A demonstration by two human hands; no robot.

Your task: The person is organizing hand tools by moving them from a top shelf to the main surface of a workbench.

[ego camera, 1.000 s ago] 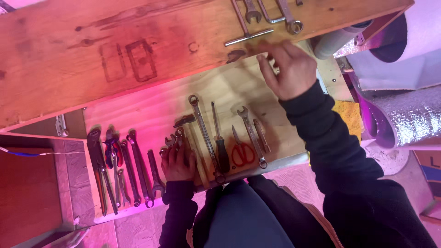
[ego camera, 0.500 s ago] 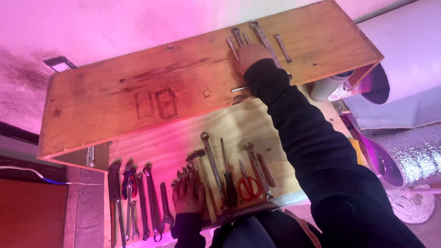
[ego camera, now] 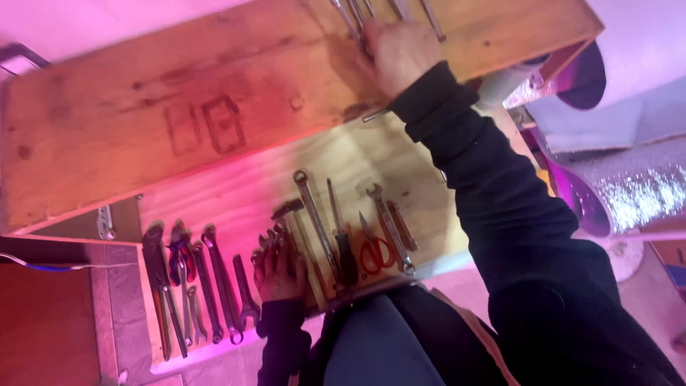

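The wrenches [ego camera: 357, 16] on the upper wooden shelf [ego camera: 214, 107] are covered by the right hand [ego camera: 396, 53], fingers spread flat, nothing gripped. Several small wrenches [ego camera: 270, 239] are grasped in the left hand [ego camera: 280, 275] on the lower board [ego camera: 236, 193]. Sorting appears underway; careful placement is called for.

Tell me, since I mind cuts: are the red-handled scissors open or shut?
Shut: the red-handled scissors lie flat on the plywood board, blades together in one point.

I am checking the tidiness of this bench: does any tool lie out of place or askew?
Mostly neat. One thin metal tool lies crosswise beside the upper wooden board, apart from the row of wrenches. The right hand rests on the upper tools; the left hand on small wrenches.
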